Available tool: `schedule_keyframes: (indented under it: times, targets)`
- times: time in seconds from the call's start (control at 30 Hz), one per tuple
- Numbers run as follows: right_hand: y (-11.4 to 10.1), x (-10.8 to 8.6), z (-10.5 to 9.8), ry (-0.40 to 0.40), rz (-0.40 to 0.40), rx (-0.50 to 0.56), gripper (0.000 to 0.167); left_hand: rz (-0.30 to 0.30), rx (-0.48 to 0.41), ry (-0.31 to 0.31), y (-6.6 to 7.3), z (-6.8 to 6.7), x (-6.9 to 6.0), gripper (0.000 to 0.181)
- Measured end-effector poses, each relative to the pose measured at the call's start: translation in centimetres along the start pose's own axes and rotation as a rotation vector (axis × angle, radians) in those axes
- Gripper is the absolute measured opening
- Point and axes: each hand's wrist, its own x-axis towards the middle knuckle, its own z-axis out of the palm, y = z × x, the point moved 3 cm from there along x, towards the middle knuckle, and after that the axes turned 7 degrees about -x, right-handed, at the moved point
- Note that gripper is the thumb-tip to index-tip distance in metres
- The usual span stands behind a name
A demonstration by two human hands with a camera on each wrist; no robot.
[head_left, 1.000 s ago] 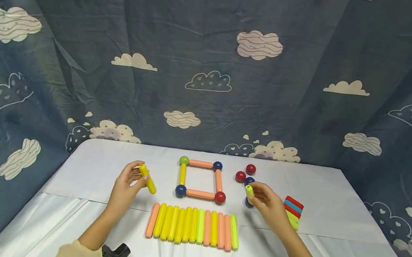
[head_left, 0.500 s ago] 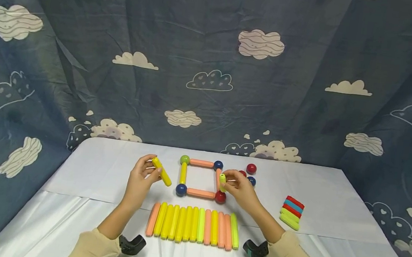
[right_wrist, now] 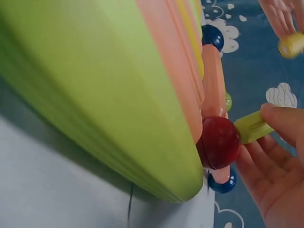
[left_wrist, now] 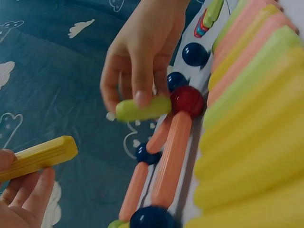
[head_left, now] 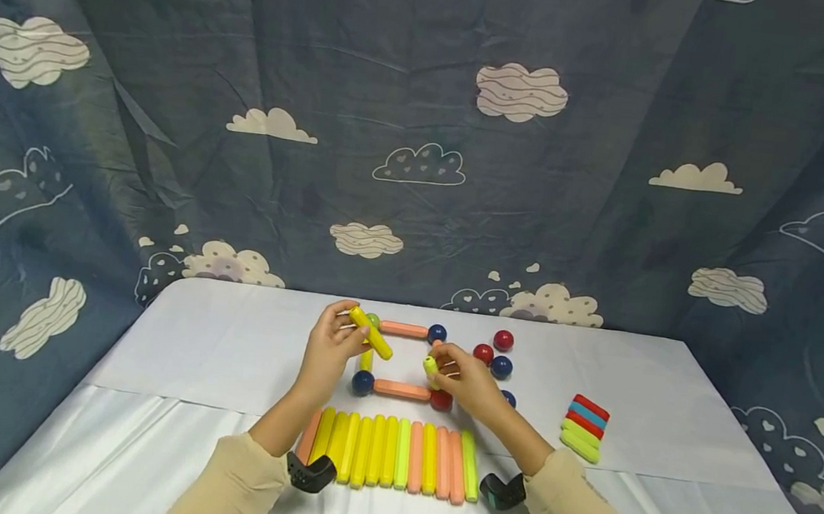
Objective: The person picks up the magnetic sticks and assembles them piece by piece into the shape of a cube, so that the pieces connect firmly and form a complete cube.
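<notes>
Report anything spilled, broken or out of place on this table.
Nothing stands out. The row of yellow, peach and lime rods just has slightly uneven ends. The ridged yellow rod in the left hand and the right hand partly hide the square frame of rods and balls.

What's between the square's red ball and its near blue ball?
A salmon stick spans from the red ball to the near blue ball, shown in the head and left wrist views.
</notes>
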Motion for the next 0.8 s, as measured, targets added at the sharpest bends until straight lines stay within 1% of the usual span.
schedule_keyframes:
  times: [0.07,0.13,0.3,0.37,0.43,0.57,0.67,0.77,0.8]
  targets:
    - [-0.2,0.2,0.1,-0.028,-0.031,-0.012,0.024,-0.015,-0.021,0.004,-0.6,0.6,0.3,0.038]
    - [-0.3,0.3,0.3,-0.050,-0.058,-0.018,0.024,-0.043,-0.033,0.017,-1.3,1.2,0.6,0.038]
    - [-0.3,0.6,0.6,-0.069,-0.062,-0.031,0.023,-0.117,-0.027,0.045,-2.8,2.1,1.0,0.038]
    - [-0.4,0.6,0.6,-0.067,-0.063,-0.036,0.023,-0.130,-0.022,0.043,-3.2,2.4,1.1,0.038]
    - [-0.4,0.6,0.6,-0.067,-0.066,-0.036,0.022,-0.136,-0.011,0.046,-3.5,2.5,1.1,0.038]
    - [-0.3,0.6,0.7,-0.069,-0.073,-0.037,0.022,-0.134,-0.008,0.054,-3.8,2.6,1.1,0.036]
    - [-0.2,0.6,0.6,-0.067,-0.066,-0.040,0.022,-0.121,-0.001,0.042,-3.8,2.5,1.2,0.036]
    - [-0.2,0.6,0.6,-0.068,-0.053,-0.030,0.022,-0.110,0.040,0.019,-3.7,2.2,1.4,0.037]
    - [-0.2,0.6,0.5,-0.068,-0.053,-0.023,0.022,-0.105,0.074,0.008,-3.7,2.1,1.5,0.038]
